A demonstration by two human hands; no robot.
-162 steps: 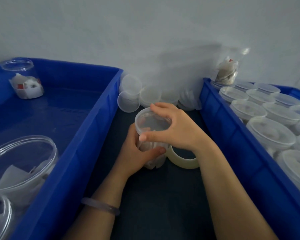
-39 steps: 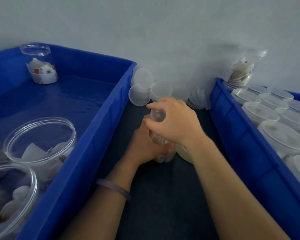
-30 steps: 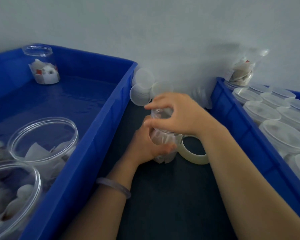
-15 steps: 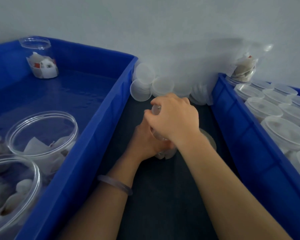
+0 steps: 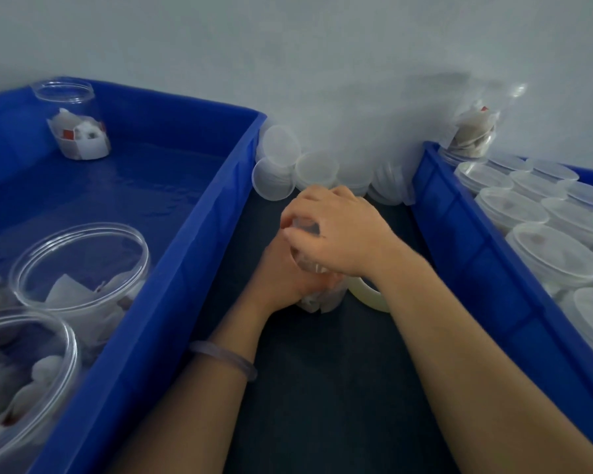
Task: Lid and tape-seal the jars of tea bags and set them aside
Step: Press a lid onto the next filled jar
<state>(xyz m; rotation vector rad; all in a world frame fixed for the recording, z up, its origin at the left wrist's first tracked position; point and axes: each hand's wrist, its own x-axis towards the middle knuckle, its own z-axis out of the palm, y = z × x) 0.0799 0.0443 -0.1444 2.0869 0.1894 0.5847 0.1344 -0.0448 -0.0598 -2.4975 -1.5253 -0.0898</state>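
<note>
jar (image 5: 317,297): mostly hidden, only the base and a blurred sliver of wall visible between left grip (image 5: 285,275) and right grip (image 5: 343,230); mouth under curled fingers, closed or not impossible to tell.
tape roll (image 5: 370,297): largely covered by the right wrist.
nearest open jar (image 5: 18,378): cut by left and bottom edges, contents smeared.
right bin (image 5: 486,268): running off the right edge, with the contents of its lidded jars (image 5: 555,258) too hazy to read.
</note>
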